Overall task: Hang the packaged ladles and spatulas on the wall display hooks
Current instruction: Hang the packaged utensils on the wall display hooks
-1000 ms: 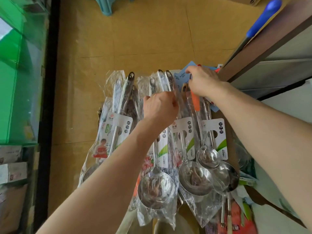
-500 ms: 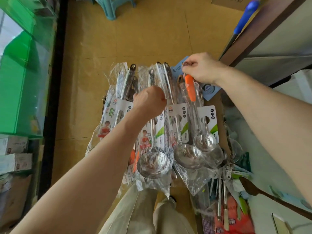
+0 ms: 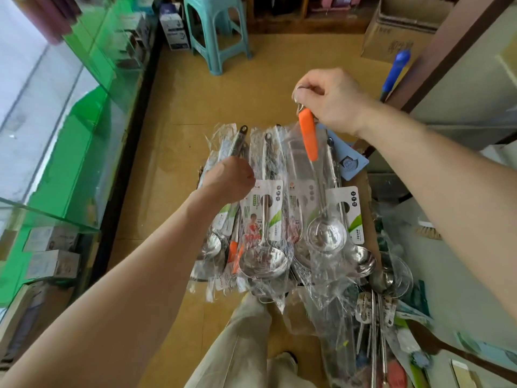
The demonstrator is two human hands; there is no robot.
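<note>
A bundle of packaged steel ladles (image 3: 264,219) in clear plastic sleeves with white and green cards hangs in front of me. My left hand (image 3: 228,179) grips the bundle by the handles near its left side. My right hand (image 3: 330,100) is raised above the bundle and pinches the top of an orange-handled ladle (image 3: 307,135), whose steel bowl (image 3: 326,235) hangs lower, in front of the other packages. The wall display hooks are out of view.
A teal plastic stool (image 3: 215,29) and a cardboard box (image 3: 397,32) stand on the yellow floor beyond. A green glass counter (image 3: 84,107) runs along the left. A blue-handled tool (image 3: 394,74) leans at the right; more packaged utensils (image 3: 377,317) lie lower right.
My right hand has risen, drawing the orange-handled ladle up out of the bundle. My left hand slid left and lower on the bundle. The view tilted up, showing the stool and box.
</note>
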